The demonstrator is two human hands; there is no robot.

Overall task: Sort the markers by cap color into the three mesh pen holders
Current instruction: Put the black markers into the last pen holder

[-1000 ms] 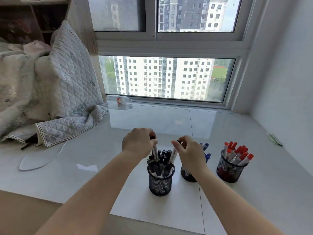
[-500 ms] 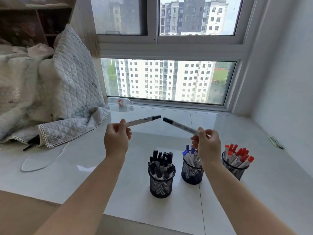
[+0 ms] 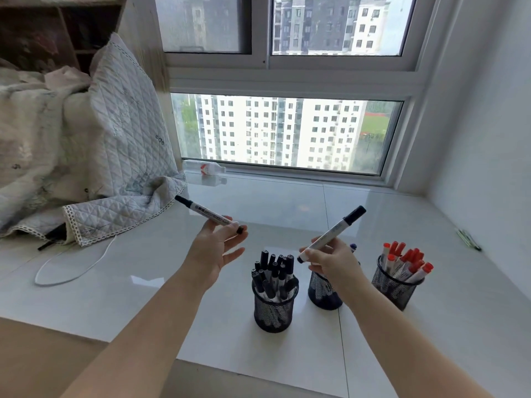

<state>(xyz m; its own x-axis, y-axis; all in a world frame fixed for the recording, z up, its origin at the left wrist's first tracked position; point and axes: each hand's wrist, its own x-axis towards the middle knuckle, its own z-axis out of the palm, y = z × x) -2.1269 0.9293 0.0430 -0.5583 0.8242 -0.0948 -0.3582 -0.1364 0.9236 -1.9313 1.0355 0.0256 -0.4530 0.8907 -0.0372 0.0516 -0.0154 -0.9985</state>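
Three black mesh holders stand in a row on the white sill. The left holder (image 3: 273, 313) is full of black-capped markers, the middle holder (image 3: 321, 291) is mostly hidden behind my right hand, and the right holder (image 3: 395, 288) has red-capped markers. My left hand (image 3: 214, 251) is palm up, pinching a black-capped marker (image 3: 208, 214) whose cap points up-left. My right hand (image 3: 330, 258) holds another black-capped marker (image 3: 333, 231) with its cap pointing up-right. Both markers are in the air above the holders.
A quilted blanket (image 3: 86, 156) is heaped on the left, with a white cable (image 3: 71, 268) looped in front of it. A small bottle (image 3: 205, 168) lies by the window frame. A green pen (image 3: 468, 239) lies near the right wall.
Both hands lifted a black-capped marker out of the left holder and raised it. Since half a second ago the markers have turned over, their caps now pointing outward instead of toward each other.
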